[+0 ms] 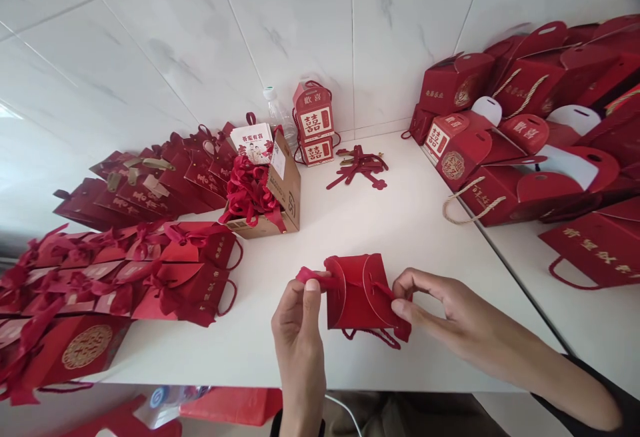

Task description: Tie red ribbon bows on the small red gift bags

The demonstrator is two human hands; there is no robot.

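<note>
A small red gift box (356, 313) stands on the white table in front of me, its two rounded top flaps folded in. A red ribbon (356, 283) runs across the top through the flaps. At the box's left side, my left hand (301, 317) pinches one end of the ribbon between thumb and fingers. On the other side, my right hand (435, 303) has its thumb and fingers closed on the ribbon's other end, which hangs down by the box's right edge. A dark red cord handle (373, 337) loops out below the box on the near side.
Ribbon-tied red boxes (170, 283) line the left, with red bags (150, 190) behind. A cardboard box (287, 187) holds red ribbons (253, 190). Stacked boxes (314, 123), a bottle (275, 107) and dark red strips (360, 167) lie near the wall. More boxes (520, 183) crowd the right.
</note>
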